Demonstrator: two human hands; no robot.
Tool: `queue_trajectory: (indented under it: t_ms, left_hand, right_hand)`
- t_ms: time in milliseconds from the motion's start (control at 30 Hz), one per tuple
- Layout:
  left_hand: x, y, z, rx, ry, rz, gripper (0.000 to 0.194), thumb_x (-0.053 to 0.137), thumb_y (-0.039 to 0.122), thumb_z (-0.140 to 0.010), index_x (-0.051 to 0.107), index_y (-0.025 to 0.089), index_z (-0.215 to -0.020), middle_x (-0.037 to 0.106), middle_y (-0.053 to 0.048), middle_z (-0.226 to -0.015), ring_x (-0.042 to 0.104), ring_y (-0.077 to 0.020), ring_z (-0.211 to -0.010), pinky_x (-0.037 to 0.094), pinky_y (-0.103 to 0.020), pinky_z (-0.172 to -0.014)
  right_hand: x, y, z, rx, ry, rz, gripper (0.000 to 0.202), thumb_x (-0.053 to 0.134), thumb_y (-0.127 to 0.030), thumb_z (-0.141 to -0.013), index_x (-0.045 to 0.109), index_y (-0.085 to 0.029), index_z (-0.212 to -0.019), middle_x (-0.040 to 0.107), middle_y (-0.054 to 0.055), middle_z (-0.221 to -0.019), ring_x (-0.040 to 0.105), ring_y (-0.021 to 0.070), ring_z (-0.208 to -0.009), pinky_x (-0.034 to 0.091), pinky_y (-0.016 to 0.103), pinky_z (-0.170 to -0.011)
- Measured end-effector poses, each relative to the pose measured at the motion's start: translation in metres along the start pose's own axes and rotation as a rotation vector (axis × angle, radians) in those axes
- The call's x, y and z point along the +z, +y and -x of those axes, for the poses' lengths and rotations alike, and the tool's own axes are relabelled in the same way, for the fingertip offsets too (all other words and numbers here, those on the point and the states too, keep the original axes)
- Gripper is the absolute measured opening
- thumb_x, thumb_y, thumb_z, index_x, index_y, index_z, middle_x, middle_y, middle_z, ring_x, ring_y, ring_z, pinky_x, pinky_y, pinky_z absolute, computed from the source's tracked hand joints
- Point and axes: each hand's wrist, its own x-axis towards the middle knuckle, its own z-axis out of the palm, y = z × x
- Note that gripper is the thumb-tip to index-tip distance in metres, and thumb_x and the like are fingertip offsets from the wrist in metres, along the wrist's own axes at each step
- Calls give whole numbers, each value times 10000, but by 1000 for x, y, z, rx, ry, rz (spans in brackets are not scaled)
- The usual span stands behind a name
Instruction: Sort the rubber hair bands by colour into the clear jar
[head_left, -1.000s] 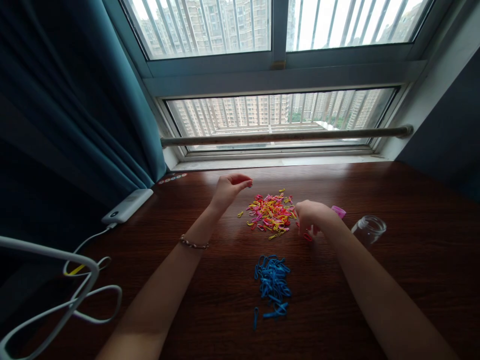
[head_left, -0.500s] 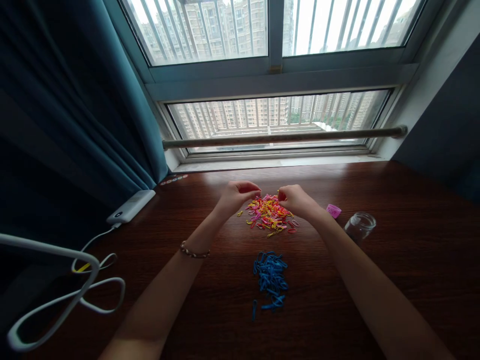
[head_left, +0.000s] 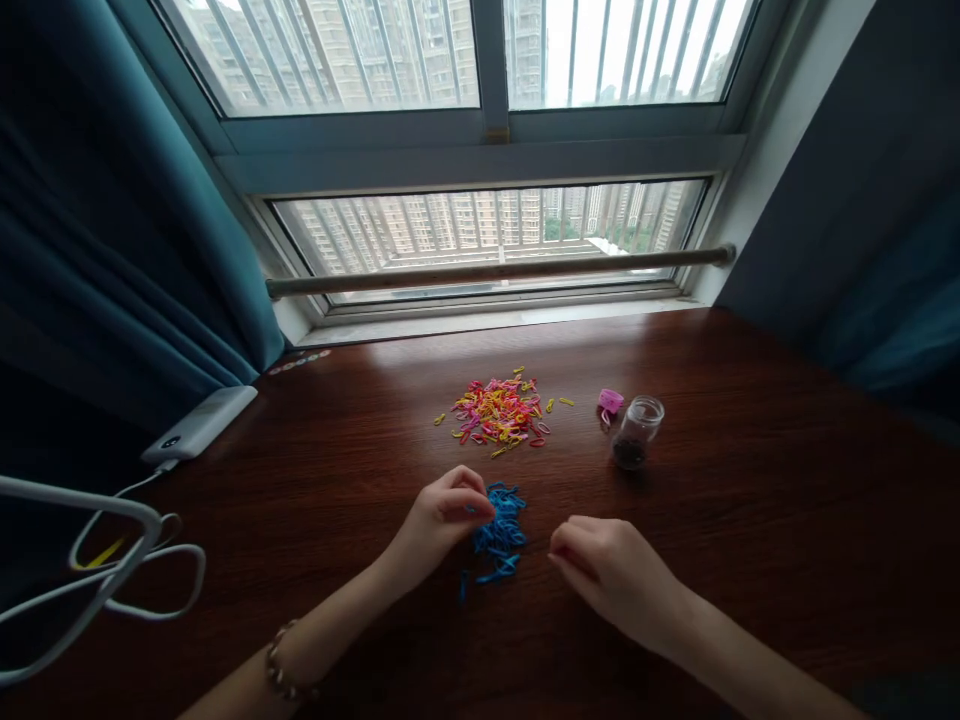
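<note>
A pile of small blue clips (head_left: 501,530) lies on the dark wooden table (head_left: 360,430). My left hand (head_left: 442,520) is at the pile's left edge, fingers pinched together; whatever they hold is hidden. To the right of the blue pile, my right hand (head_left: 611,565) hovers with its fingertips closed, and I cannot make out anything between them. Farther back lies a mixed pile of red, yellow and pink clips (head_left: 496,412), with a few yellow ones scattered at its sides.
A glass jar (head_left: 637,432) with dark contents stands at the right, beside a pink object (head_left: 610,401). At the left are a white power bank (head_left: 201,425) and looped white cables (head_left: 112,510). A window with a rail (head_left: 502,271) is behind.
Both hands have moved back from the mixed pile towards the blue one, my right hand now to its right. The camera view has shifted, and yellow clips show right of the mixed pile.
</note>
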Motion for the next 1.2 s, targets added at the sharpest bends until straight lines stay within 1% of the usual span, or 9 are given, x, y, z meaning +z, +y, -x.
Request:
queue_trajectory:
  t_ms: [167,300,433,533,633,767,933,1067,1200]
  left_hand:
    - [3,-5,3,92,18,-248,137,541,246,-778,665,201,-738,571,-27,-765,529,-141,-743,434,-250,-679]
    - [4,-9,2,129,4,-333,130,529,209,-779,656,200,-751,604,-32,-794,526,-158,-795,423,-277,-741]
    - [5,-10,4,138,-3,-343,133,518,197,-783,651,192,-776,619,-37,-803,532,-159,-792,429,-287,-749]
    - [4,-10,8,106,45,-325,154,501,172,-784,643,193,-841,620,-41,-843,549,-161,-818,444,-291,-759]
    - [2,-13,10,49,143,-282,210,477,154,-784,613,187,-940,613,-55,-948,565,-169,-887,462,-304,-796]
    - [0,-18,13,-21,183,-241,327,470,194,-795,531,165,-1115,570,-87,-1125,535,-202,-1032,428,-370,-907]
    - [7,-17,19,-49,113,-173,331,449,198,-810,516,159,-1132,566,-88,-1147,529,-196,-1055,405,-364,-948]
    - [11,-10,21,-51,106,-71,312,449,174,-805,521,159,-1108,579,-83,-1114,551,-182,-1015,439,-338,-911]
    - [-2,0,20,-64,60,1,271,458,208,-815,541,158,-1068,600,-76,-1051,582,-168,-938,472,-314,-854]
  right_hand:
    - [5,20,35,220,240,-175,206,443,-281,-839,573,-189,-710,597,6,-653,551,135,-602,406,230,-593]
    - [13,24,52,293,228,-238,258,435,-317,-844,568,-188,-664,579,0,-605,544,140,-573,407,236,-563]
    - [24,17,52,215,173,-211,213,446,-275,-839,576,-185,-697,584,8,-648,540,140,-595,420,252,-588]
    - [28,7,40,118,151,-202,165,446,-229,-834,574,-189,-738,586,17,-698,547,144,-642,446,265,-622]
    - [27,-3,21,-2,140,-171,104,481,-209,-813,576,-200,-856,592,53,-893,555,177,-837,467,311,-759]
    - [26,-6,-12,-138,68,-46,413,568,-290,-765,472,-191,-1155,446,123,-1228,384,247,-1164,364,419,-967]
    - [38,10,-48,-233,-86,58,749,605,-482,-690,339,-118,-1287,314,200,-1337,229,306,-1265,284,490,-1013]
    - [47,13,-54,-298,-173,19,786,585,-523,-687,333,-94,-1295,320,207,-1336,236,292,-1267,286,459,-1021]
    - [38,4,-42,-326,-213,-67,676,568,-463,-734,355,-140,-1288,359,161,-1325,322,245,-1232,337,389,-1003]
